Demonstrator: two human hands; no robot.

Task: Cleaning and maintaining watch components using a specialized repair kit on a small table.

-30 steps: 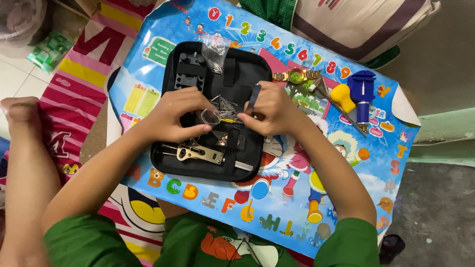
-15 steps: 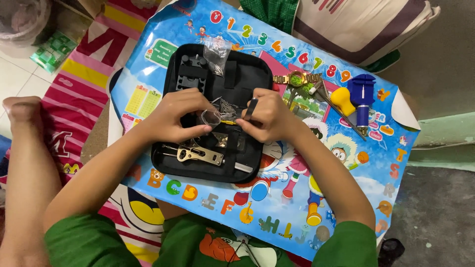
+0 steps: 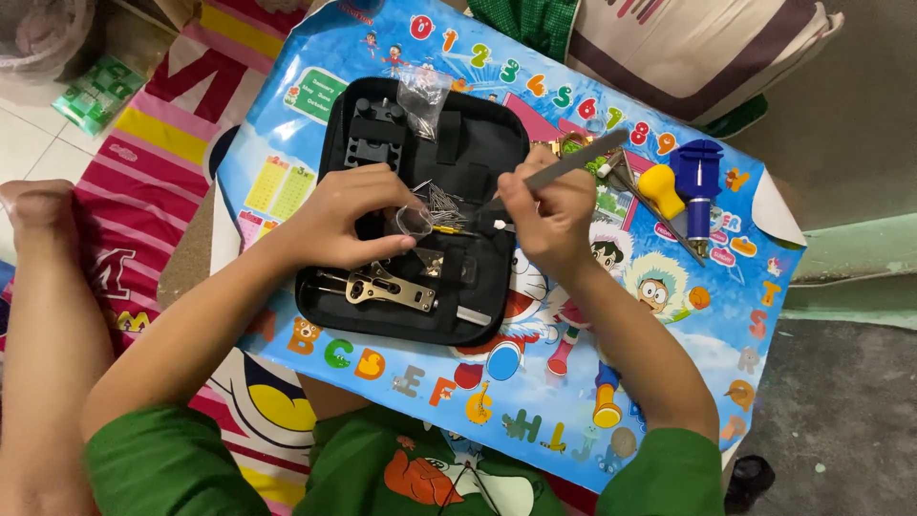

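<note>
1. Bag (image 3: 413, 222) of thin metal pins sits pinched in my left hand (image 3: 349, 218), thumb and fingers closed on its clear plastic above the open black case (image 3: 420, 205); it has stayed put over the last second.
2. Pins fan out of the bag's mouth toward my right hand (image 3: 544, 212).
3. Tool (image 3: 564, 162), a flat grey strip, is gripped in my closed right fingers, and it has tipped up from the case, its free end now aimed at the yellow-handled screwdriver (image 3: 661, 191) on the mat (image 3: 535, 401); I judge I'm readying it to tease a pin out.
</note>
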